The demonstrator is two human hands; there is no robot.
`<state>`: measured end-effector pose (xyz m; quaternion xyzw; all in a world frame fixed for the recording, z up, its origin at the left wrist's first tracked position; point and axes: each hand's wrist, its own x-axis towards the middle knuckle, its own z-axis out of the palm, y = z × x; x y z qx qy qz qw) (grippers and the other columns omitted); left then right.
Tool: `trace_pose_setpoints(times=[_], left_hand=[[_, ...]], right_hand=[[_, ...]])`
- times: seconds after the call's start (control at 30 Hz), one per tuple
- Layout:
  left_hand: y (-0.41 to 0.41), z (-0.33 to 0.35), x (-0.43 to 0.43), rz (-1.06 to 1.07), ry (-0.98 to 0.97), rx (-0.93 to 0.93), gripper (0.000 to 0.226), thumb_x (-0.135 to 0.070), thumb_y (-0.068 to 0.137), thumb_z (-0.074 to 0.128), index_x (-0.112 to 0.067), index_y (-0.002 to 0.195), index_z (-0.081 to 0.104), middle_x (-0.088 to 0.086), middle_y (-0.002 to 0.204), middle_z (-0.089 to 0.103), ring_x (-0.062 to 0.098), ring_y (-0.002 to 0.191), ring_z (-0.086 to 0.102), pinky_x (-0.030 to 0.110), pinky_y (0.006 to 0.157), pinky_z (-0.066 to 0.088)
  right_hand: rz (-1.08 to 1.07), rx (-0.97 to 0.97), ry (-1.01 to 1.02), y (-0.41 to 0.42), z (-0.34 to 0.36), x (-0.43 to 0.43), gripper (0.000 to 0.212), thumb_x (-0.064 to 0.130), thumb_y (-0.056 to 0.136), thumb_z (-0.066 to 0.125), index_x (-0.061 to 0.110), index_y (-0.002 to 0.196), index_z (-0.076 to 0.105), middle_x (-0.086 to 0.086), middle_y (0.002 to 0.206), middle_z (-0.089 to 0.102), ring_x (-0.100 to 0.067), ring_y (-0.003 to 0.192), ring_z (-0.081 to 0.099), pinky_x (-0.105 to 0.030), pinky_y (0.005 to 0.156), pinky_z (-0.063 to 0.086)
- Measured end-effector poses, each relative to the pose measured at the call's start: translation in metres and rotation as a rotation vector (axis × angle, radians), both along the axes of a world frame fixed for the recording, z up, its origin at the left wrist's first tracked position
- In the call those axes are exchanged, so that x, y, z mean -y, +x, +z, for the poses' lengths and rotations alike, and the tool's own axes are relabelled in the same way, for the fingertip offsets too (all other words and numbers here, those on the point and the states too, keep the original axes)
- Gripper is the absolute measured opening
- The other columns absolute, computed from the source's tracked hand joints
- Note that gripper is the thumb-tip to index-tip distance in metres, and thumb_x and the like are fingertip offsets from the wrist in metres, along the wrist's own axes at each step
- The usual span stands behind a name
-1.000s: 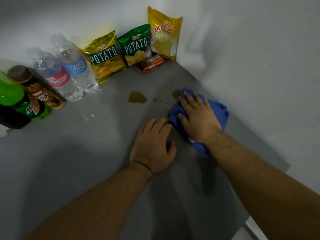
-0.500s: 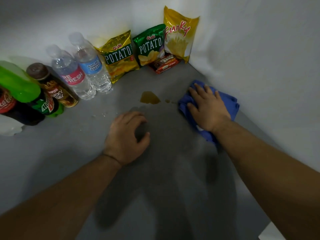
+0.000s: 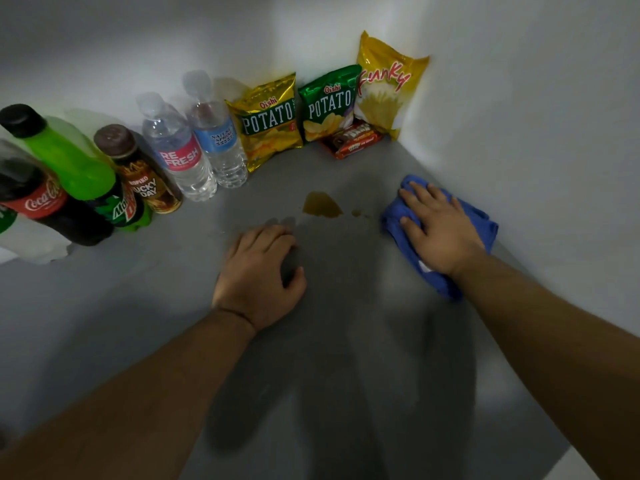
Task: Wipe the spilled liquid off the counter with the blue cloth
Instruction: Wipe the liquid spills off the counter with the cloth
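**Left hand (image 3: 258, 275) drawn away from the blue cloth (image 3: 485, 225)**

Since a second ago the left hand has slid off from beside the right hand (image 3: 441, 230); the two now lie well apart on the grey worktop (image 3: 156, 306). It rests with fingers loosely bent, holding nothing. The right hand lies flat, fingers straight and spread, pressing the blue cloth down close to the wall (image 3: 519, 133). Brown spilled liquid (image 3: 322, 205) sits between the hands, just beyond the left fingertips, clear of the cloth. Bottles (image 3: 180, 150) and snack bags (image 3: 270, 123) stand beyond both hands.
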<state>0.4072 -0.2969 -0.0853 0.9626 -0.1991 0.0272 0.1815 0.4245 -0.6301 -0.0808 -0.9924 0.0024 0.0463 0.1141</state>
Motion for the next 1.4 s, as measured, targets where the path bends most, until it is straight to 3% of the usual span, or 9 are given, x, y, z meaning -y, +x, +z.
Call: trace_pose_setpoints(times=[0.1,0.3,0.47,0.67,0.9,1.03,1.2,1.33,1.4], left_hand=[[-0.001,0.000,0.000,0.006,-0.008,-0.003,0.049,-0.048,0.087,0.057,-0.021,0.126,0.066,0.000,0.140,0.060,0.025,0.131,0.051,0.043,0.113,0.042],[0.001,-0.004,-0.002,0.006,-0.014,0.003,0.048,-0.049,0.087,0.057,-0.023,0.127,0.064,-0.004,0.140,0.058,0.022,0.130,0.051,0.039,0.113,0.039],[0.001,-0.007,-0.002,0.000,-0.033,0.029,0.046,-0.049,0.086,0.057,-0.022,0.123,0.063,-0.004,0.136,0.058,0.022,0.125,0.052,0.039,0.109,0.042],[0.002,-0.008,-0.001,-0.005,-0.045,0.048,0.046,-0.049,0.085,0.056,-0.021,0.122,0.062,-0.004,0.133,0.058,0.022,0.123,0.051,0.040,0.106,0.043],[0.003,-0.008,-0.001,-0.011,-0.061,0.072,0.044,-0.046,0.084,0.060,-0.019,0.119,0.064,-0.001,0.131,0.060,0.025,0.123,0.053,0.041,0.107,0.044],[0.002,-0.007,-0.001,-0.012,-0.062,0.082,0.043,-0.044,0.083,0.060,-0.018,0.117,0.064,0.000,0.130,0.061,0.026,0.122,0.054,0.042,0.109,0.043],[0.002,-0.005,-0.001,-0.015,-0.048,0.067,0.045,-0.045,0.083,0.060,-0.017,0.118,0.064,0.001,0.130,0.060,0.027,0.122,0.054,0.042,0.109,0.042],[0.002,-0.003,-0.001,-0.017,-0.040,0.061,0.047,-0.044,0.083,0.060,-0.016,0.119,0.065,0.003,0.130,0.060,0.029,0.122,0.054,0.044,0.108,0.043],[0.002,-0.003,-0.001,-0.019,-0.044,0.062,0.045,-0.043,0.082,0.061,-0.014,0.117,0.065,0.004,0.129,0.061,0.030,0.120,0.054,0.044,0.107,0.043]], right_hand=[[0.017,-0.002,0.003,0.014,-0.003,-0.036,0.062,0.046,0.108,0.035,0.025,0.164,0.022,0.000,0.174,0.011,-0.030,0.160,0.007,-0.053,0.128,0.004],[0.377,0.001,0.059,-0.032,0.003,-0.032,0.060,0.047,0.105,0.040,0.025,0.160,0.035,0.005,0.171,0.025,-0.021,0.160,0.014,-0.047,0.128,0.008],[0.225,0.027,0.109,-0.022,0.007,0.002,0.062,0.052,0.101,0.039,0.028,0.157,0.041,0.005,0.167,0.033,-0.025,0.157,0.024,-0.056,0.127,0.017],[-0.077,-0.002,-0.034,0.047,-0.005,-0.043,0.060,0.046,0.108,0.029,0.027,0.165,0.020,0.001,0.174,0.012,-0.029,0.160,0.008,-0.054,0.127,0.005],[0.314,-0.019,0.030,0.001,0.003,-0.046,0.063,0.051,0.106,0.028,0.025,0.162,0.029,0.003,0.171,0.022,-0.023,0.159,0.013,-0.048,0.128,0.006],[0.242,0.001,0.061,0.012,0.006,-0.017,0.061,0.049,0.104,0.033,0.026,0.160,0.035,0.002,0.169,0.028,-0.027,0.158,0.019,-0.051,0.128,0.011],[-0.009,0.006,-0.035,0.060,-0.002,-0.056,0.059,0.044,0.109,0.031,0.026,0.164,0.021,-0.001,0.174,0.014,-0.030,0.159,0.009,-0.054,0.128,0.006],[0.172,0.018,-0.016,0.043,-0.001,-0.093,0.060,0.042,0.107,0.035,0.022,0.163,0.027,-0.004,0.172,0.019,-0.033,0.158,0.014,-0.057,0.127,0.011],[0.329,-0.007,0.009,0.019,0.003,-0.089,0.060,0.043,0.105,0.034,0.023,0.162,0.030,-0.001,0.172,0.022,-0.028,0.159,0.013,-0.052,0.127,0.009]])
